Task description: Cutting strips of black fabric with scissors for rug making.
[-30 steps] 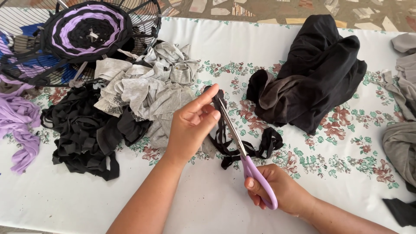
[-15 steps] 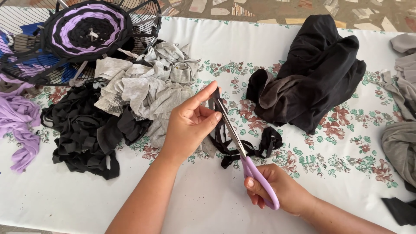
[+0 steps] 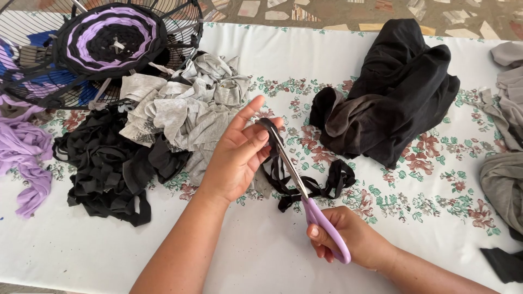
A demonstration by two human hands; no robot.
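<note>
My left hand (image 3: 235, 155) pinches the upper end of a black fabric strip (image 3: 305, 182) between thumb and fingers, lifted a little above the table. My right hand (image 3: 351, 238) grips the purple handles of a pair of scissors (image 3: 305, 190). The blades point up and left and meet the strip right beside my left fingertips. The rest of the strip trails in loops on the floral tablecloth (image 3: 425, 196) under the scissors.
A pile of grey fabric scraps (image 3: 182, 106) and a pile of black strips (image 3: 109, 169) lie to the left. A wire fan guard (image 3: 185, 22) holds a purple-and-black woven round (image 3: 111, 38). Purple strips (image 3: 22, 155) far left, a black garment (image 3: 392, 90) behind, grey cloth (image 3: 506, 136) right.
The scissors and my right hand have slid slightly down and right. My left hand keeps its pinch on the strip in nearly the same place.
</note>
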